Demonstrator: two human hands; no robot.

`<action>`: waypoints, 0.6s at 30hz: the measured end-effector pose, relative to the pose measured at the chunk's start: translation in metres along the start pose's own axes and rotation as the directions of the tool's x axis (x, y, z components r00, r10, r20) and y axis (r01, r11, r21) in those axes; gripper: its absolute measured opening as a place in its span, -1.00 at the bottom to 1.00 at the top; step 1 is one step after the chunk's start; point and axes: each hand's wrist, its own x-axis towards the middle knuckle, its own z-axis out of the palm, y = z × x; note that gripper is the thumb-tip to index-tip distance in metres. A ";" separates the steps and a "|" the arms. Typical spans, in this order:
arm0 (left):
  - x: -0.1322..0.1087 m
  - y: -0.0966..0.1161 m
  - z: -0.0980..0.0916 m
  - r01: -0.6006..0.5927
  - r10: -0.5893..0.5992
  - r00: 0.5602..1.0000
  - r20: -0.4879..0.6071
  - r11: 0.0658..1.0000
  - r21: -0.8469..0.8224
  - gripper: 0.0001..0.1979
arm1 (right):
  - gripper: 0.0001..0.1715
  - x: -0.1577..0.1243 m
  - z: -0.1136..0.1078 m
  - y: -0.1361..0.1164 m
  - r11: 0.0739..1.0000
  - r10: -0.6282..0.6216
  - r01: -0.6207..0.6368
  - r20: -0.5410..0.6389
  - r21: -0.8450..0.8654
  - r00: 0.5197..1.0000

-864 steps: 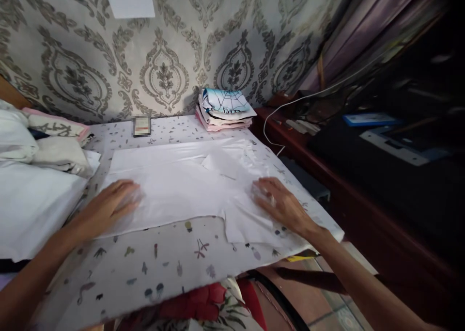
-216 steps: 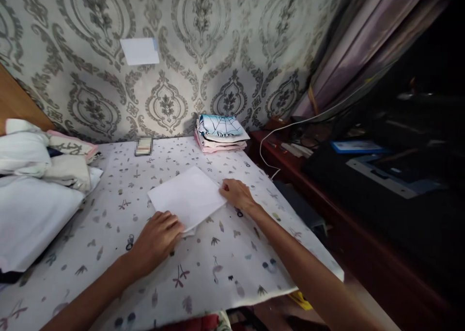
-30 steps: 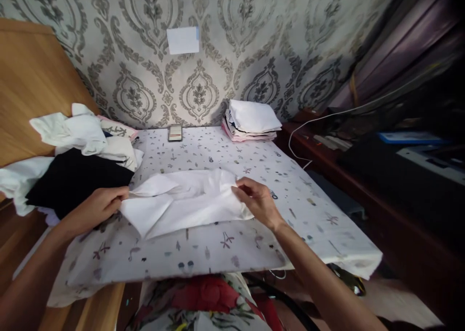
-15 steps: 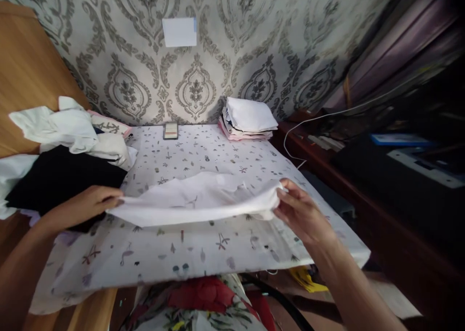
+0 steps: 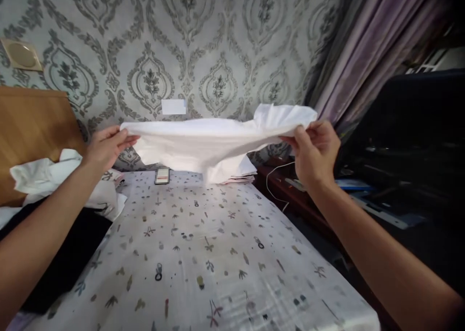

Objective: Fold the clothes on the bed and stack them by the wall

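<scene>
and there's the white garment [image 5: 189, 139], up in the air above the far part of the table [image 5: 181, 282], stretched sideways between two hands, its lower edge hanging loose and a ruffled bit flaring near the right end! the left hand [image 5: 111, 147] has one end pinched, thumb and fingers closed on the cloth; the right hand [image 5: 316, 149] grips the other end the same way, thumb pressed over the fabric. just behind, partly covered by the drape, sits a folded stack [image 5: 240, 180], pinkish layers showing, and left of it a small framed card [image 5: 162, 176] near the wall [image 5: 152, 35]. over on the left, a black cloth [image 5: 69, 253] lies below a heap of pale clothes [image 5: 54, 172] by a wooden board [image 5: 36, 127]. far right, a purple curtain [image 5: 366, 40] hangs above dark clutter, with a white cable [image 5: 268, 181] looping beside the table.
</scene>
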 end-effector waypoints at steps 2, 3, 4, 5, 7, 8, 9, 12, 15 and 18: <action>-0.016 -0.016 -0.010 0.068 -0.068 0.997 0.036 0.998 0.000 -0.71 | -0.66 -0.033 -0.014 -0.010 0.993 0.010 -0.006 0.040 -0.117 0.999; -0.027 -0.027 -0.017 0.122 -0.123 0.991 0.061 0.992 0.020 -0.65 | -0.65 -0.053 -0.022 -0.013 0.982 0.047 -0.034 0.069 -0.184 0.997; -0.039 -0.038 -0.024 0.181 -0.186 0.979 0.085 0.982 0.057 -0.59 | -0.65 -0.073 -0.031 -0.014 0.966 0.102 -0.074 0.100 -0.250 0.990; -0.053 -0.050 -0.032 0.240 -0.253 0.961 0.115 0.964 0.114 -0.54 | -0.66 -0.094 -0.040 -0.015 0.942 0.166 -0.116 0.136 -0.315 0.977; -0.083 -0.074 -0.047 0.320 -0.375 0.910 0.176 0.906 0.278 -0.49 | -0.66 -0.136 -0.057 -0.015 0.892 0.301 -0.191 0.222 -0.410 0.928; -0.099 -0.085 -0.053 0.325 -0.420 0.880 0.222 0.873 0.364 -0.49 | -0.65 -0.156 -0.065 -0.015 0.865 0.371 -0.221 0.277 -0.451 0.886; -0.114 -0.095 -0.059 0.316 -0.460 0.848 0.263 0.837 0.446 -0.48 | -0.65 -0.175 -0.071 -0.015 0.842 0.432 -0.244 0.328 -0.482 0.840; -0.149 -0.115 -0.070 0.258 -0.562 0.747 0.355 0.738 0.624 -0.46 | -0.62 -0.220 -0.084 -0.016 0.783 0.575 -0.284 0.469 -0.553 0.670; -0.165 -0.122 -0.076 0.208 -0.600 0.701 0.387 0.690 0.693 -0.45 | -0.63 -0.242 -0.087 -0.019 0.728 0.672 -0.323 0.537 -0.604 0.510; -0.168 -0.117 -0.078 0.150 -0.643 0.649 0.407 0.633 0.759 -0.45 | -0.73 -0.246 -0.087 -0.020 0.684 0.728 -0.402 0.529 -0.609 0.436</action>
